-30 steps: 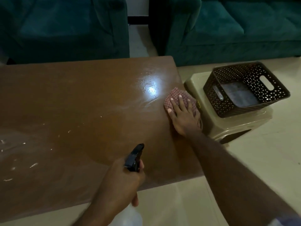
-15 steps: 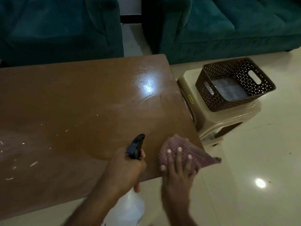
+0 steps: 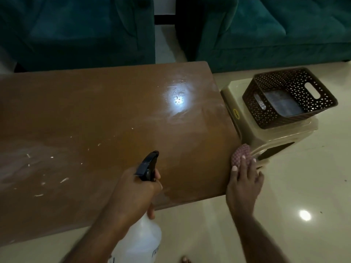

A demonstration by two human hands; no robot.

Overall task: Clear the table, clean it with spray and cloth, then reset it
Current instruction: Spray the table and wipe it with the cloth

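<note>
The left hand [image 3: 133, 192] is clenched around the neck of the spray bottle [image 3: 140, 242], its fingers wrapped below the dark trigger head [image 3: 149, 166], which points away from the knuckles over the table [image 3: 95, 114]; the pale bottle body hangs below the fist, off the near table edge and above the floor [image 3: 284, 196]. The right hand [image 3: 245, 185] lies flat with fingers spread, pressing the cloth [image 3: 239, 154] against the right edge of the table near its front corner. The checked cloth bunches out just beyond the fingertips [image 3: 234, 168], and it seems to hang partly over the edge, though the hand hides most of it. Left of the left hand's fingers the tabletop carries small white flecks [image 3: 64, 179] and a dull smear; farther out from them a bright light glare [image 3: 178, 100] sits on the wood amid streaks. Just past the right fingertips stands a beige stool [image 3: 281, 137], close beside the table edge, with a brown perforated basket [image 3: 290, 99] on top of it. Two teal sofas [image 3: 275, 31] stand beyond the far table edge.
</note>
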